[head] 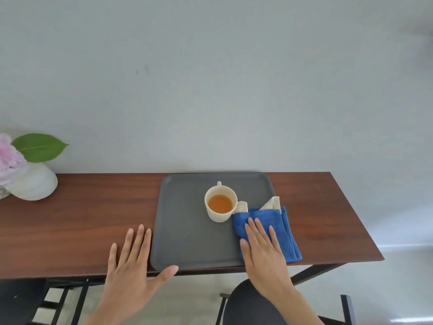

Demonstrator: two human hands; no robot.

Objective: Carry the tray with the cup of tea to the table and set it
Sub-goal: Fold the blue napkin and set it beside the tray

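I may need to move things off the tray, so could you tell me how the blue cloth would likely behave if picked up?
The blue cloth is folded in soft layers, so it would probably go floppy and unfold when lifted. It overhangs the tray edge, so it looks light and easy to drag. The paper packets tucked into it might slip out.

Matt grey tray on smooth, satin wood table — matt cream cup, soft blue cloth.

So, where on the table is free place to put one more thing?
Bare wood lies between the vase and the tray, and a strip right of the blue cloth. The tray's right side is crowded by the cup.
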